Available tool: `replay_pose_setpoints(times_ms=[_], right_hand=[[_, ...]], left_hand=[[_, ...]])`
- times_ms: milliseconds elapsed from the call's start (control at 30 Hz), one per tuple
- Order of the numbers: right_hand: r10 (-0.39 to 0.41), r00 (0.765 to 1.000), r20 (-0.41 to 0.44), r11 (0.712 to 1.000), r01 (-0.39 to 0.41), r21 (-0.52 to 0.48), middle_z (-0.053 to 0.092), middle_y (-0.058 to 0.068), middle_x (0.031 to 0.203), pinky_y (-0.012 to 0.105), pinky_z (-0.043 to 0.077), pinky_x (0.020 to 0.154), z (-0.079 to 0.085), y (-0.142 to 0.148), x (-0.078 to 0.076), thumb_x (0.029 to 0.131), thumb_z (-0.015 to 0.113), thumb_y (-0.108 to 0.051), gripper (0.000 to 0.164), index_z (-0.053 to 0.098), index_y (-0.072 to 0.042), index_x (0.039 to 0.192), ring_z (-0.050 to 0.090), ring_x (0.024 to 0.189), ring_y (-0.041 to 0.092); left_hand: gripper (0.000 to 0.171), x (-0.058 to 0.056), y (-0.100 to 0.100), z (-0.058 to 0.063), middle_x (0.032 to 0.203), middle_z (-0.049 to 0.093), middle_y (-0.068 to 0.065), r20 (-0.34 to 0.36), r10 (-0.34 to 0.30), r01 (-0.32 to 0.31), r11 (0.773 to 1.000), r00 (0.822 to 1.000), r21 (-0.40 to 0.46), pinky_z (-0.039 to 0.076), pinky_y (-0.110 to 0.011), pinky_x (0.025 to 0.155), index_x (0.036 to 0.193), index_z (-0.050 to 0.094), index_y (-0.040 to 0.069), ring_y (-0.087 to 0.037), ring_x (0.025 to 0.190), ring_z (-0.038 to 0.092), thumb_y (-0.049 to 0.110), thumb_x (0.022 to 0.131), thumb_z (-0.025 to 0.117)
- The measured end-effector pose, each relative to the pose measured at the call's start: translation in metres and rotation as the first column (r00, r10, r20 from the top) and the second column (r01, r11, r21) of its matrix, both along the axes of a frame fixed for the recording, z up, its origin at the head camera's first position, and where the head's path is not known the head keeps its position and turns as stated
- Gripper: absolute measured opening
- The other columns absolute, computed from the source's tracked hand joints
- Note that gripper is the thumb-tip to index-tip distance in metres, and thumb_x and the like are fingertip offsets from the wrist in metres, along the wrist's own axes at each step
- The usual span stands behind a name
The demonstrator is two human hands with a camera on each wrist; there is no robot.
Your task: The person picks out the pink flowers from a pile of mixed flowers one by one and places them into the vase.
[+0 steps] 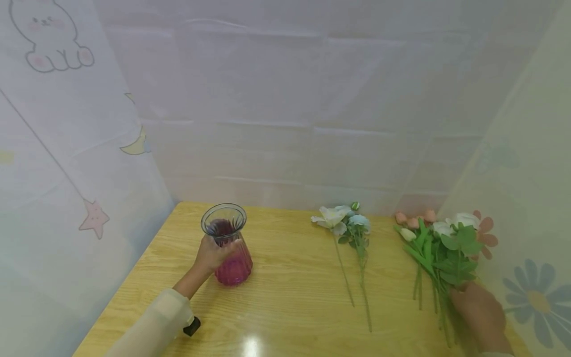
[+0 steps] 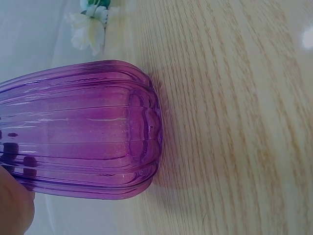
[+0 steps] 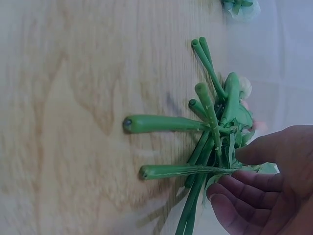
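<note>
My left hand [image 1: 214,255] grips a clear glass vase [image 1: 235,265] below its flared rim, thumb across the front. The vase shades from smoky grey at the top to purple-pink at the base and stands upright at the table's left; its ribbed purple body [image 2: 93,132] fills much of the left wrist view. Over at the right, my right hand [image 1: 479,307] pinches a green stem [image 3: 181,170] between thumb and curled fingers. That stem belongs to a pile of artificial flowers with white blooms [image 1: 464,220], peach tulips [image 1: 413,222] and green leaves [image 1: 464,243].
Between the hands lie a white flower [image 1: 332,218] and a pale blue flower [image 1: 359,223], stems pointing toward me. Printed cloth walls [image 1: 267,99] enclose the wooden table [image 1: 290,287] at the back and both sides. A black object [image 1: 192,326] shows at the left cuff.
</note>
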State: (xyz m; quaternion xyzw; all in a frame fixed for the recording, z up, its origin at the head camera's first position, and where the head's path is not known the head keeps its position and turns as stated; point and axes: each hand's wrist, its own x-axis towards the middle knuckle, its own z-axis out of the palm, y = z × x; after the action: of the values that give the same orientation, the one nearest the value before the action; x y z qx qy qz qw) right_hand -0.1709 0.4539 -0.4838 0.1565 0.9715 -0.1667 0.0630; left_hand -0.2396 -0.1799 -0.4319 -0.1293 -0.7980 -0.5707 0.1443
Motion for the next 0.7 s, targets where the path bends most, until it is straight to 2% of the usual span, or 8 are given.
replay_pose_setpoints(times_ms=[133,233,467,700], right_hand=[[-0.002,1.000,0.014,1.000,0.002,-0.004,0.062,0.037,0.108,0.056,0.051,0.069,0.0012,0.0001,-0.0007,0.097,0.051,-0.036,0.050,0.063,0.011,0.110,0.062,0.086,0.050],[-0.008,0.999,0.039,1.000,0.008,-0.011,0.063,0.035,0.098,0.054,0.051,0.064,0.0023,0.0001,-0.0004,0.098,0.049,-0.038,0.052,0.063,0.011,0.101,0.063,0.079,0.042],[0.025,0.997,0.076,1.000,-0.025,0.004,0.060,0.041,0.103,0.061,0.052,0.069,-0.0012,0.0030,-0.0007,0.101,0.047,-0.037,0.054,0.061,0.015,0.106,0.061,0.087,0.055],[0.035,0.996,0.078,0.999,-0.037,0.022,0.061,0.040,0.102,0.061,0.052,0.071,-0.0067,0.0075,-0.0033,0.099,0.049,-0.036,0.053,0.063,0.015,0.099,0.061,0.088,0.056]], left_hand=[[0.053,0.0002,0.0004,0.0012,0.109,0.065,-0.025,0.012,0.010,-0.010,1.000,1.000,-0.007,0.052,-0.025,0.085,0.122,0.052,-0.012,-0.013,0.095,0.059,0.005,0.077,0.075],[0.054,0.0004,0.0006,0.0017,0.109,0.065,-0.025,0.019,0.011,-0.011,1.000,1.000,-0.005,0.052,-0.025,0.085,0.122,0.051,-0.012,-0.013,0.095,0.059,0.005,0.077,0.075],[0.053,0.0008,0.0005,0.0006,0.107,0.065,-0.023,0.003,0.002,-0.002,1.000,1.000,0.012,0.052,-0.024,0.083,0.121,0.052,-0.013,-0.008,0.092,0.058,0.003,0.076,0.075],[0.055,0.0005,0.0005,-0.0005,0.110,0.065,-0.024,0.008,-0.002,0.002,1.000,1.000,0.025,0.052,-0.023,0.085,0.123,0.051,-0.012,-0.009,0.095,0.059,0.003,0.076,0.075]])
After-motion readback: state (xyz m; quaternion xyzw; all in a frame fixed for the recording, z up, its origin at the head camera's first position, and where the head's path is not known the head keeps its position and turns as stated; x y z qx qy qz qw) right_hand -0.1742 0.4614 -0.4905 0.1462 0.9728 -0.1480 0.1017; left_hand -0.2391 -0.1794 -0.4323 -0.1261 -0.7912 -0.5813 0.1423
